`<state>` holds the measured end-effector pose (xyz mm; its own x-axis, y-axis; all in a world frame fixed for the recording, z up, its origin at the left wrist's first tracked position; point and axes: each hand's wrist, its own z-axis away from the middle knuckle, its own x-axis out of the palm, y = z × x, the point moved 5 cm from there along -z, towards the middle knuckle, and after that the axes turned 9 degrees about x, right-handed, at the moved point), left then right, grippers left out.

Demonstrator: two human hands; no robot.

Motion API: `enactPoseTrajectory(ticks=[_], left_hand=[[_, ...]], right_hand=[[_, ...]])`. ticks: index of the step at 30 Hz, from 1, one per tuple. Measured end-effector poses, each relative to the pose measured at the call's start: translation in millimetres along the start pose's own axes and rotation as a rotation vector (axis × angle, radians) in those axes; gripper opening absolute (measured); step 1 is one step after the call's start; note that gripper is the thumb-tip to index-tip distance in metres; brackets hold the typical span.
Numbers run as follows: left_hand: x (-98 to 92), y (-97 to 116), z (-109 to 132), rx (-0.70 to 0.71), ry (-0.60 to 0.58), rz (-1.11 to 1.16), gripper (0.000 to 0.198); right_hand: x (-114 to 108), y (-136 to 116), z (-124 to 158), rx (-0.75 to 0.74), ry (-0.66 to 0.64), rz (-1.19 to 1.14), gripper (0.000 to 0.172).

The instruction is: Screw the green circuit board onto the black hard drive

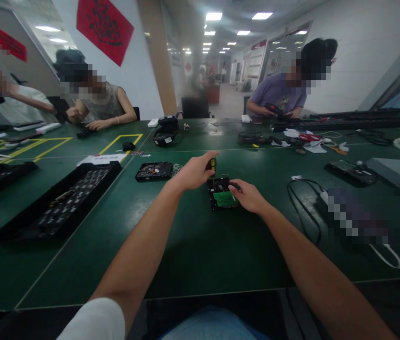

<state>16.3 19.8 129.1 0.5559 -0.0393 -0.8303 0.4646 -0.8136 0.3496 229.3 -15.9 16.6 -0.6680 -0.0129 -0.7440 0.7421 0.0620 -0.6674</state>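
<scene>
My left hand (196, 171) is closed around the black-and-yellow handle of a screwdriver (213, 164), held just above the far edge of a hard drive (214, 204). The screwdriver's tip is too small to make out. The drive lies on the green table in front of me, with a green circuit board (226, 199) on its upper side. My right hand (248, 195) grips the drive's right edge, thumb and fingers against it. Left of my left hand is another black drive (154, 171), with a small green board (177, 168) beside it.
A long black tray (79, 203) of small parts stands on the left. On the right are a cable (306, 212), a third drive (351, 173) and a grey box (396, 173). A black pouch (166, 131) lies farther back. Several people sit around the table.
</scene>
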Motion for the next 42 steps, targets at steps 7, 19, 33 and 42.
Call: enactPoseTrajectory(ticks=[7,19,33,42], left_hand=[[1.2,2,-1,0.033,-0.006,0.019,0.056],[2.5,-2,0,0.02,-0.024,0.073,0.059],[2.5,-1,0,0.006,-0.011,0.083,0.056],[-1.1,3,0,-0.011,0.003,0.065,0.045]], right_hand=[[-1,-4,2,-0.021,0.017,0.03,0.042],[1,2,-2,-0.023,0.013,0.014,0.043],[1,2,-2,-0.04,0.038,0.038,0.04],[-14,6,-5,-0.029,0.187,0.143,0.03]])
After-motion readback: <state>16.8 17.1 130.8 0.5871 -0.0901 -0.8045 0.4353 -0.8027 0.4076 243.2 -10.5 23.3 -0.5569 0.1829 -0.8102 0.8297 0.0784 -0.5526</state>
